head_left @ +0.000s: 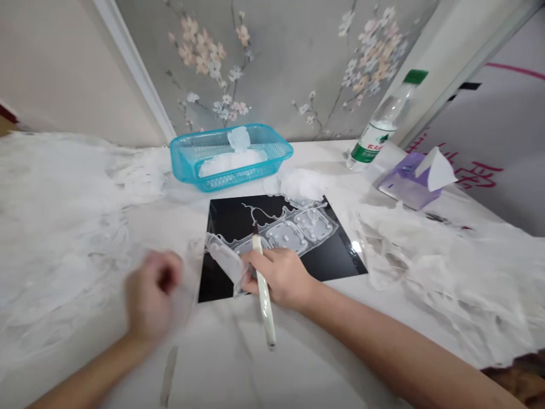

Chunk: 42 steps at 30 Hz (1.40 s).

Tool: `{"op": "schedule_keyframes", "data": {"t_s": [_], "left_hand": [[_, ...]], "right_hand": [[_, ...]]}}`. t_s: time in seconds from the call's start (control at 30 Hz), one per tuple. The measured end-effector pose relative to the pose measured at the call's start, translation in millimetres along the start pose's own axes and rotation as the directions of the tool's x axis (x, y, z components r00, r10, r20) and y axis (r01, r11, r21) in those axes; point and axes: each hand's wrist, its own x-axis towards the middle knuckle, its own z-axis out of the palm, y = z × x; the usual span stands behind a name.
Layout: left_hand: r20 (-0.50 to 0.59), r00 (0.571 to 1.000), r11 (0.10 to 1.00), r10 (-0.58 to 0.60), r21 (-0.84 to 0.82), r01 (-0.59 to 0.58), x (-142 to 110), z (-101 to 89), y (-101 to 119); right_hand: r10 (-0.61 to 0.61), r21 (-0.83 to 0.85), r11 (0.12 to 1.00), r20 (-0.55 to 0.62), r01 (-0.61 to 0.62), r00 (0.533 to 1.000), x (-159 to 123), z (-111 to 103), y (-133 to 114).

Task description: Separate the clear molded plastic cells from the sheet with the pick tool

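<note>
My right hand (279, 275) is closed around a slim tool with a glossy white handle (264, 298) and a dark tip, perhaps a brush. Its tip reaches over a black sheet (225, 218), where a row of translucent white pieces (287, 236) with wavy edges lies slantwise. Against my right fingers, a folded translucent flap (227, 258) stands up at the sheet's left side. My left hand (155, 295), blurred by motion, hovers left of the sheet with its fingers curled in. What it may hold is hidden.
Behind the sheet stands a blue plastic basket (232, 179) with white material inside, and a white clump (302, 184) beside it. A green-capped bottle (370, 145) and purple tissue box (409, 184) are back right. Thin white scraps are heaped left (59, 244) and right (460, 278).
</note>
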Motion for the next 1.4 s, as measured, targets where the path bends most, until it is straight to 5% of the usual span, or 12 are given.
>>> {"op": "schedule_keyframes", "data": {"t_s": [0.17, 0.37, 0.63, 0.83, 1.03, 1.4], "left_hand": [[0.246, 0.968, 0.999, -0.049, 0.036, 0.041, -4, 19.4, 10], [0.209, 0.974, 0.994, -0.087, 0.088, 0.070, -7, 20.3, 9], [0.239, 0.970, 0.998, 0.035, -0.051, -0.024, -8, 18.0, 6], [0.269, 0.957, 0.992, 0.110, -0.086, -0.090, -9, 15.7, 3], [0.310, 0.932, 0.982, 0.185, -0.102, -0.161, -6, 15.0, 3], [0.315, 0.945, 0.994, 0.085, -0.086, -0.061, -3, 15.1, 1]], "right_hand": [[-0.022, 0.002, 1.000, -0.014, 0.022, 1.000, -1, 0, -3], [-0.112, -0.042, 0.993, 0.040, 0.114, 0.993, -2, -2, -12], [-0.055, -0.116, 0.992, -0.134, 0.040, 0.989, 2, -2, -20], [-0.073, -0.074, 0.995, -0.077, 0.068, 0.994, 1, -6, -19], [-0.268, -0.286, 0.934, -0.161, 0.215, 0.950, 2, -6, -20], [-0.251, -0.375, 0.909, -0.148, 0.180, 0.957, 5, -6, -23]]}}
